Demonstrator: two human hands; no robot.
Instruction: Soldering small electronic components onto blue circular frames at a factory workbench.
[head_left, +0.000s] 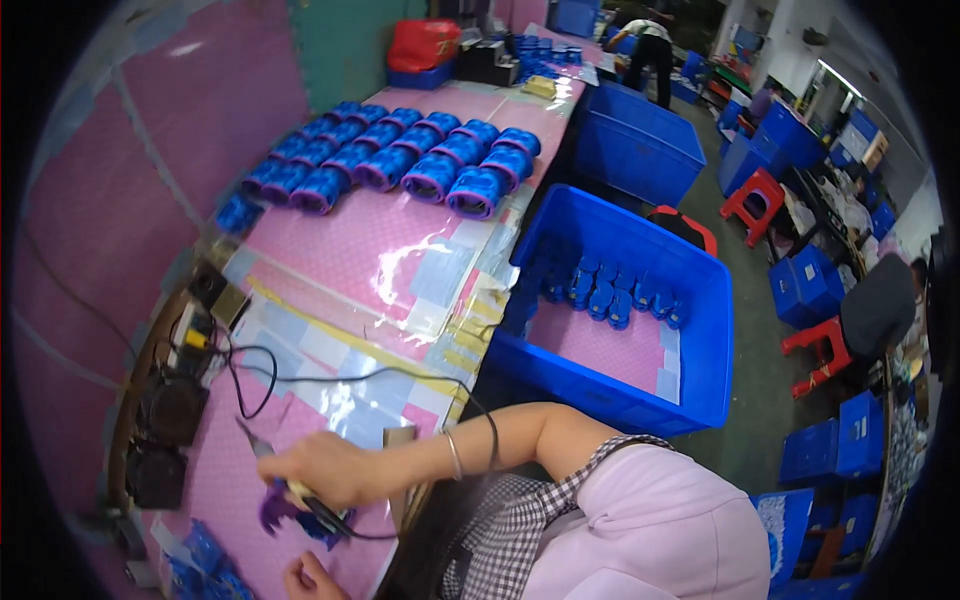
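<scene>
My right hand (325, 472) is closed around a corded, pen-shaped tool (257, 442) that looks like a soldering iron, its grey pointed tip aimed up and left. Under that hand sits a purple and blue piece (275, 508), mostly hidden by the fingers. Close to the lower edge, my left hand (312, 580) shows only in part, fingers curled, just below the piece. Whatever it may hold is not visible. Blue parts and clear wrapping (205, 565) lie to its left on the pink worktop (225, 480).
Rows of blue, purple-rimmed cup-like parts (390, 160) stand farther up the bench. A black cord (340, 378) crosses the bench toward my right arm. Dark boxy devices (165, 405) line the left edge. On the right, a blue bin (715, 330) holds several blue parts. Another person (650, 55) bends over far off.
</scene>
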